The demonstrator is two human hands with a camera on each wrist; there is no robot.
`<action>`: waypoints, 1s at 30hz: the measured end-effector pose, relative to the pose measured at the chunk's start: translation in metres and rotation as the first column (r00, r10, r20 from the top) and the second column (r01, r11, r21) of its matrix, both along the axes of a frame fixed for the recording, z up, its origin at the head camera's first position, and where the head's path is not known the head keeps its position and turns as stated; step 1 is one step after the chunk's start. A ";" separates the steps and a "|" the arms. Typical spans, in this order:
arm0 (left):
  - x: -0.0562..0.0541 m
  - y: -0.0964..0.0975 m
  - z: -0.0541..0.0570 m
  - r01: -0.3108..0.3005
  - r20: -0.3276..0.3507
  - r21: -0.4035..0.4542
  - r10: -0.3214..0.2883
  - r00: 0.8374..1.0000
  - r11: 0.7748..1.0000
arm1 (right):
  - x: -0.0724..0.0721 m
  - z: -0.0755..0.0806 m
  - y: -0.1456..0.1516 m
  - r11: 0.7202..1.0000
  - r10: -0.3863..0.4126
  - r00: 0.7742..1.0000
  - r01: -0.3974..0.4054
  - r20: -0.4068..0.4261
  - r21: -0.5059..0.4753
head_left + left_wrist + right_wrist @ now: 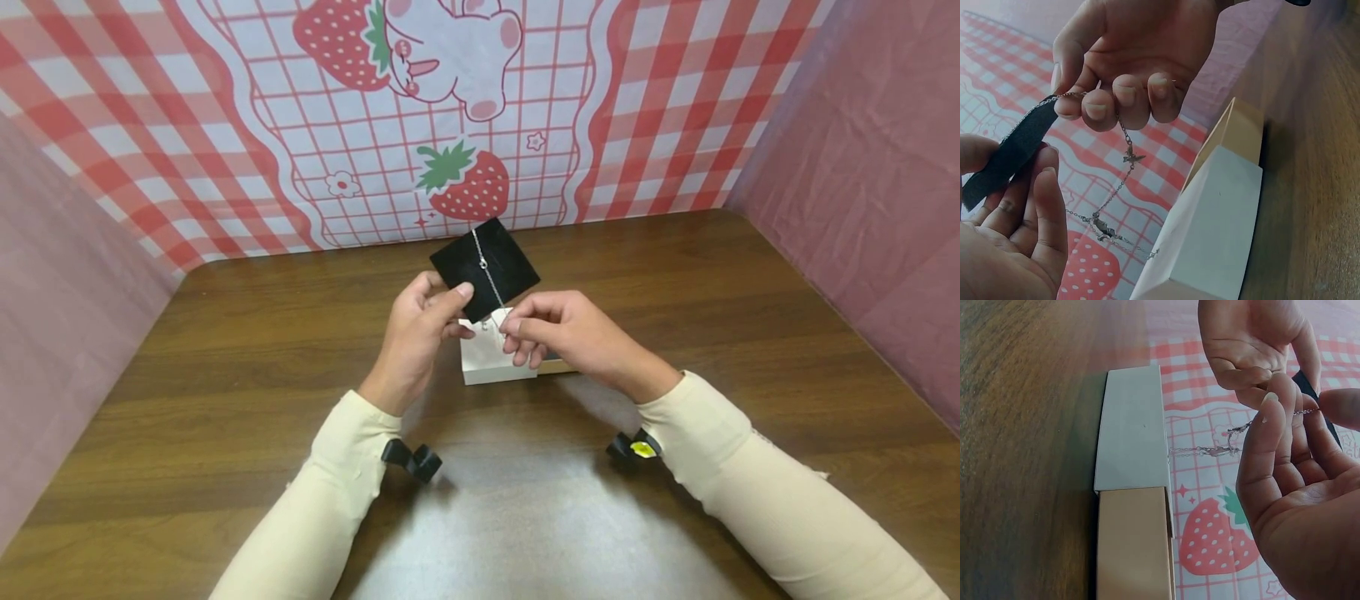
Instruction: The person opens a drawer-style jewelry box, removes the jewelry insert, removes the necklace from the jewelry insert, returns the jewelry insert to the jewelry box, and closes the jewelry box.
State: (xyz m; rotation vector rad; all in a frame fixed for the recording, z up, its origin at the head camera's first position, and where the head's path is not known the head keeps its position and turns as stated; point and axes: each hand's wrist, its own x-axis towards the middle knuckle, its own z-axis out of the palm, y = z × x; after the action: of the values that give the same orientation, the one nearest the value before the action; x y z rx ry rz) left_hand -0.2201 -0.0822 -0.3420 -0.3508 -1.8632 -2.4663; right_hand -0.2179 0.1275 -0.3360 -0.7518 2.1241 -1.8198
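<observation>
My left hand (422, 333) pinches a black square card (504, 260) by its near left edge, thumb on top. A thin silver chain necklace (490, 282) runs across the card's face. My right hand (558, 327) pinches the chain just off the card's near corner, between thumb and index finger. Below the fingers, in the left wrist view, the chain hangs loose with a small butterfly charm (1131, 155) and another silver piece (1104, 227). Beneath both hands a white box (498, 367) stands on the table, and a tan box part (1132, 544) adjoins it.
The brown wooden table (262, 375) runs back to a red-and-white checked cloth (247, 158) with strawberry prints. Pink cloth panels (862, 192) stand at the sides. Each wrist wears a small black camera mount (412, 461).
</observation>
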 end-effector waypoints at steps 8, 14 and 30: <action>-0.002 -0.001 -0.002 -0.020 0.011 -0.005 0.020 1.000 1.000 | -0.001 0.000 0.000 1.000 -0.008 1.000 0.008 -0.007 0.011; -0.004 -0.002 -0.004 -0.023 0.016 -0.011 0.023 1.000 1.000 | 0.000 0.000 0.001 1.000 -0.012 1.000 0.012 -0.010 0.006; -0.006 -0.003 -0.006 -0.031 0.029 -0.023 0.032 0.999 0.999 | 0.001 0.005 0.007 0.991 -0.087 0.994 0.079 -0.070 -0.111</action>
State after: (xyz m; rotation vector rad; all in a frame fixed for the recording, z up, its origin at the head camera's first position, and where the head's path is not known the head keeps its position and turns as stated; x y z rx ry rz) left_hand -0.2258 -0.0855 -0.3480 -0.2851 -1.8932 -2.4454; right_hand -0.2171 0.1345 -0.3310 -0.7782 2.1472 -1.9942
